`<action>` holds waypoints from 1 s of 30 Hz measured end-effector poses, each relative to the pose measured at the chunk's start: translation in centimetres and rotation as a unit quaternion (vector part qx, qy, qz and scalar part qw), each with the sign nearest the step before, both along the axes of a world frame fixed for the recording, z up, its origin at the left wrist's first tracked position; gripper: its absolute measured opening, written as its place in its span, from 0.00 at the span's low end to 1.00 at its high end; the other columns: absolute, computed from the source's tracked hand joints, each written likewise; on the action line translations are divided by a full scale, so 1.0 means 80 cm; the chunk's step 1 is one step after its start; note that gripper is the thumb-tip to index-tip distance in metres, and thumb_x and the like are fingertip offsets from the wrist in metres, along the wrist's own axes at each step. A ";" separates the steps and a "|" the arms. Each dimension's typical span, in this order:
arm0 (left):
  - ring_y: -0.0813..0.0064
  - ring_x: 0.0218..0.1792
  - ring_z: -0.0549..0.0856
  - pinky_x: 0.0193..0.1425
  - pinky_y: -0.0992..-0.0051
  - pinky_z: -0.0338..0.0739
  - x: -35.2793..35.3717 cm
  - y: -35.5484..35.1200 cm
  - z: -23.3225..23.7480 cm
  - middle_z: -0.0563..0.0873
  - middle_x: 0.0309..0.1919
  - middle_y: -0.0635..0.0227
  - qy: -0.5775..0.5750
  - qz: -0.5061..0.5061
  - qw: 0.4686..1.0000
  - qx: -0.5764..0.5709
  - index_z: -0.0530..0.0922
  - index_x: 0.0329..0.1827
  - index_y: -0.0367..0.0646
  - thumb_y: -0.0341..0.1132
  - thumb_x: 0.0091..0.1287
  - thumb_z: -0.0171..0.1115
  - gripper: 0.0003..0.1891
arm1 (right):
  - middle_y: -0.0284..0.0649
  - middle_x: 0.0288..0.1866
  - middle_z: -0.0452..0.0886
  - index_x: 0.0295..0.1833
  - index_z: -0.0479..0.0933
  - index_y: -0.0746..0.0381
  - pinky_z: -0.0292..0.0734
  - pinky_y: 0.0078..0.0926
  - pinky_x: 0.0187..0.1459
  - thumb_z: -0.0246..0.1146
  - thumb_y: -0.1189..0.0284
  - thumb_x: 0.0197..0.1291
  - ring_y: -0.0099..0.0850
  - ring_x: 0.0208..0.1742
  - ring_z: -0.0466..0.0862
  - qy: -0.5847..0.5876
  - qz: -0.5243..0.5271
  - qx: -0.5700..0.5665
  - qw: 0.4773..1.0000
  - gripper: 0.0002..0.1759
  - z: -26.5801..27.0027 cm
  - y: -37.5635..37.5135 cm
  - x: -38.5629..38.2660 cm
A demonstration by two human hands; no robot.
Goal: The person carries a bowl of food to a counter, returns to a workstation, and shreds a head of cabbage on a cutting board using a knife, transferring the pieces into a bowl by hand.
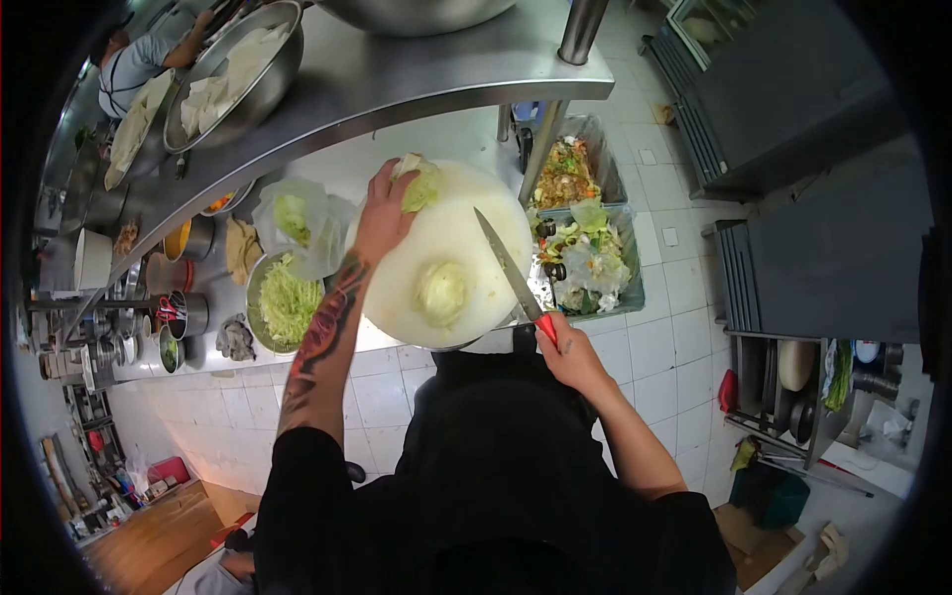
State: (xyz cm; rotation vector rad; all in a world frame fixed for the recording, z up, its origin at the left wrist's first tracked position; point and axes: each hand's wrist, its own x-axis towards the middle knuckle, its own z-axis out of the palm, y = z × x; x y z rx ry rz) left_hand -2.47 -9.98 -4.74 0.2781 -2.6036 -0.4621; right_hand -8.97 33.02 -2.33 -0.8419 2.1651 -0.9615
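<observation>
Seemingly between cuts, the left hand [385,213] curls round a cabbage piece [423,188], the right hand [570,353] grips a knife [507,263]; the cabbage chunk [441,292] between them, on a white board [461,216], likely needs steadying for slicing.

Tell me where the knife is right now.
In the head view, the knife is in the right hand, its blade over the right side of the round white cutting board.
</observation>
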 end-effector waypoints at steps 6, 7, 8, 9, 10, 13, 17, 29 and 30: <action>0.35 0.83 0.64 0.87 0.45 0.63 0.006 -0.020 0.082 0.62 0.87 0.57 -0.107 -0.061 0.990 -0.073 0.65 0.87 0.51 0.41 0.57 0.84 0.53 | 0.63 0.35 0.86 0.68 0.71 0.61 0.80 0.59 0.42 0.62 0.65 0.79 0.67 0.40 0.87 -0.011 -0.005 -0.021 1.000 0.20 0.006 0.010 -0.004; 0.35 0.84 0.63 0.88 0.43 0.60 0.015 -0.004 0.096 0.61 0.87 0.56 -0.132 -0.016 0.982 -0.131 0.63 0.89 0.52 0.45 0.59 0.84 0.54 | 0.63 0.35 0.86 0.69 0.71 0.61 0.80 0.59 0.42 0.63 0.65 0.79 0.67 0.40 0.87 -0.008 -0.008 -0.025 1.000 0.21 0.007 0.012 -0.008; 0.35 0.84 0.63 0.88 0.43 0.60 0.025 0.011 0.093 0.61 0.87 0.56 -0.133 -0.017 0.982 -0.132 0.63 0.89 0.52 0.45 0.59 0.84 0.54 | 0.62 0.35 0.87 0.69 0.71 0.61 0.80 0.58 0.43 0.63 0.65 0.79 0.66 0.41 0.87 -0.016 -0.008 -0.014 1.000 0.20 0.008 0.013 -0.011; 0.37 0.85 0.61 0.88 0.40 0.57 0.036 0.029 0.085 0.62 0.87 0.53 -0.098 -0.048 0.993 -0.053 0.62 0.89 0.51 0.47 0.62 0.82 0.53 | 0.62 0.35 0.87 0.69 0.71 0.61 0.80 0.58 0.43 0.63 0.65 0.79 0.66 0.41 0.87 -0.018 -0.012 -0.015 1.000 0.20 0.006 0.014 -0.015; 0.38 0.86 0.60 0.88 0.38 0.54 0.049 0.051 0.075 0.63 0.86 0.50 -0.062 -0.079 0.995 0.026 0.62 0.89 0.49 0.49 0.64 0.80 0.52 | 0.62 0.36 0.87 0.68 0.71 0.61 0.80 0.58 0.43 0.63 0.65 0.79 0.66 0.41 0.87 -0.016 -0.014 -0.013 1.000 0.20 0.003 0.016 -0.018; 0.38 0.89 0.53 0.86 0.31 0.51 0.052 0.170 0.061 0.62 0.87 0.46 -0.209 -0.036 0.972 0.105 0.57 0.90 0.40 0.55 0.78 0.63 0.45 | 0.62 0.36 0.87 0.68 0.72 0.61 0.80 0.58 0.43 0.63 0.65 0.79 0.66 0.41 0.87 -0.022 -0.013 -0.017 1.000 0.20 0.002 0.015 -0.022; 0.38 0.90 0.49 0.84 0.25 0.49 0.035 0.193 0.039 0.54 0.90 0.47 -0.261 0.009 0.965 -0.027 0.56 0.90 0.37 0.64 0.79 0.56 0.48 | 0.62 0.37 0.87 0.68 0.72 0.61 0.80 0.58 0.43 0.63 0.65 0.79 0.66 0.42 0.87 -0.020 -0.003 -0.036 0.999 0.20 0.008 0.016 -0.027; 0.41 0.91 0.46 0.86 0.30 0.46 0.005 0.187 0.043 0.49 0.92 0.49 -0.327 -0.040 0.942 -0.060 0.52 0.91 0.35 0.67 0.78 0.54 0.52 | 0.60 0.42 0.89 0.76 0.70 0.59 0.83 0.53 0.47 0.65 0.65 0.79 0.63 0.45 0.89 -0.118 0.006 -0.027 0.993 0.26 -0.009 0.031 -0.035; 0.41 0.91 0.46 0.86 0.30 0.46 0.004 0.188 0.044 0.49 0.92 0.49 -0.338 -0.040 0.938 -0.064 0.52 0.91 0.35 0.67 0.78 0.54 0.52 | 0.61 0.43 0.89 0.76 0.70 0.59 0.83 0.53 0.47 0.65 0.65 0.79 0.64 0.46 0.89 -0.100 -0.011 -0.049 0.994 0.26 -0.015 0.029 -0.034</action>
